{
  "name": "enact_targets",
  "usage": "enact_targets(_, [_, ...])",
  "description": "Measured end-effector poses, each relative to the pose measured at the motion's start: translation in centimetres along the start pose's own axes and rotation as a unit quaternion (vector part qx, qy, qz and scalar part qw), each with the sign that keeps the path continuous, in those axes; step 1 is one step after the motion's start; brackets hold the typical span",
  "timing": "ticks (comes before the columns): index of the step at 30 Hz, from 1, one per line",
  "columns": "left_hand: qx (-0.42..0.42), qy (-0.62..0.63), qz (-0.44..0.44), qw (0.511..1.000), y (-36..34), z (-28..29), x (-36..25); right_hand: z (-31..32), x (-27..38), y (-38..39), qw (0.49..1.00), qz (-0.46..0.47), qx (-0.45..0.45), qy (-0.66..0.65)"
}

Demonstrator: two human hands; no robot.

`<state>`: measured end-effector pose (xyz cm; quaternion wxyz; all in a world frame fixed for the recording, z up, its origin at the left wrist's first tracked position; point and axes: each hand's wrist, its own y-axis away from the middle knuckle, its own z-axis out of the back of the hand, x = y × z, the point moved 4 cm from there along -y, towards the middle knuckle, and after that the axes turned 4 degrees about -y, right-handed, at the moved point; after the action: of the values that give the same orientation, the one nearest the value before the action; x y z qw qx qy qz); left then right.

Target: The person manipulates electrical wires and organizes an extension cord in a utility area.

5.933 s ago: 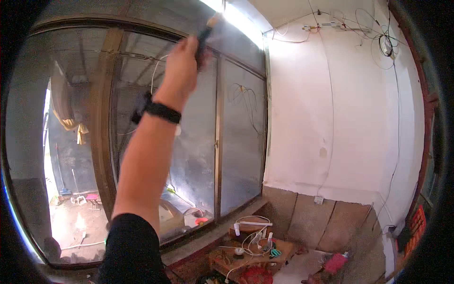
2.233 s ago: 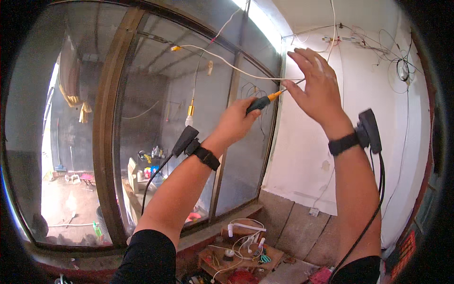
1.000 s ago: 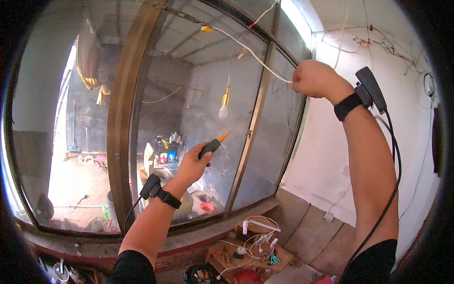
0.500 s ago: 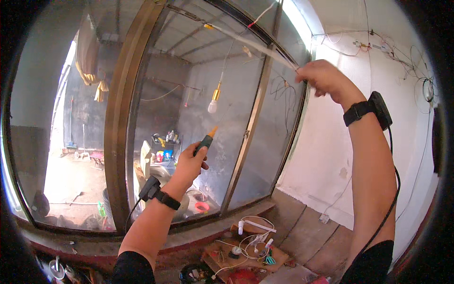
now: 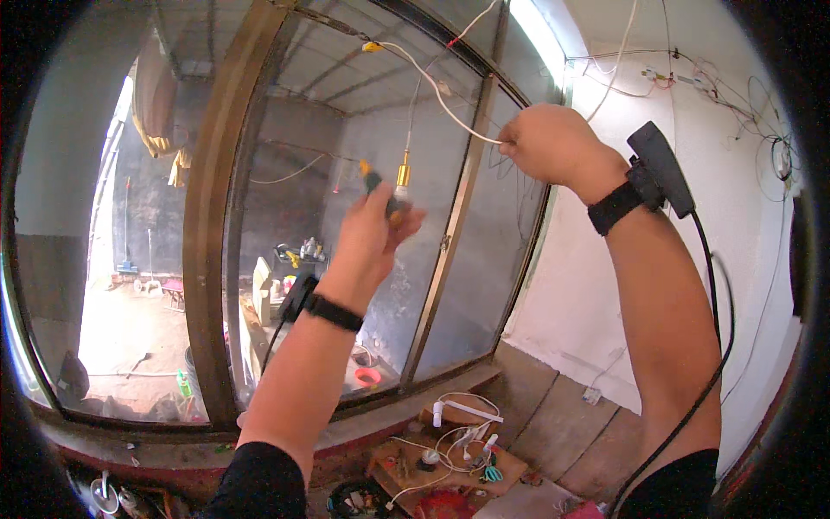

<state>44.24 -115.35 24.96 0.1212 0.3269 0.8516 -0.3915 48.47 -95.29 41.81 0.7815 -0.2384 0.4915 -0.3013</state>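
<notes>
My left hand (image 5: pixel 367 238) is raised in front of the window, closed around a small tool (image 5: pixel 372 180) with dark green and orange parts. Blur and my fingers hide its exact kind. Just behind that hand hangs a light bulb in a gold socket (image 5: pixel 404 164), the bulb partly covered. Higher and to the right, my right hand (image 5: pixel 553 143) pinches a white cable (image 5: pixel 441 102) between thumb and fingers. From this pinch the cable curves up left to a yellow piece (image 5: pixel 372 48) near the top of the window frame. Beyond my right hand, white cable rises toward the ceiling.
A brown-framed glass window (image 5: pixel 212 216) stands ahead, with a yard behind it. Below is a wooden board (image 5: pixel 510 471) bearing cords, white fittings and teal-handled scissors (image 5: pixel 492 473). Loose wires (image 5: pixel 735 95) hang along the white wall (image 5: pixel 596 285) at right.
My left hand has moved up and slightly right with the tool, nearer the bulb. My right hand has shifted left and slightly down, and the once-taut cable now sags in a curve.
</notes>
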Motion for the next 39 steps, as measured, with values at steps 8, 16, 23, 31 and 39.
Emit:
enact_targets(8, [0.046, -0.013, -0.113, 0.992, -4.5, -10.4, -2.8, -1.3, 2.0, 0.0, 0.994, 0.079, -0.078, -0.011])
enact_targets(16, [-0.045, 0.004, -0.071, 0.996, -8.1, -6.5, -2.2, -1.0, 2.7, 0.9, 0.925, 0.188, -0.328, -0.036])
enact_targets(23, [0.163, -0.207, -0.324, 0.909, -9.0, -12.7, -6.9, 2.3, 2.2, 3.4, 0.921, 0.162, -0.348, -0.073])
enact_targets(31, [-0.088, -0.093, -0.148, 0.981, -12.1, -6.6, -4.6, 1.6, 0.4, 5.4, 0.926, 0.165, -0.333, -0.069])
enact_targets(39, [0.256, -0.291, -0.325, 0.863, -8.4, -14.6, -4.6, 1.9, 0.9, 5.9, 0.927, 0.171, -0.320, -0.093])
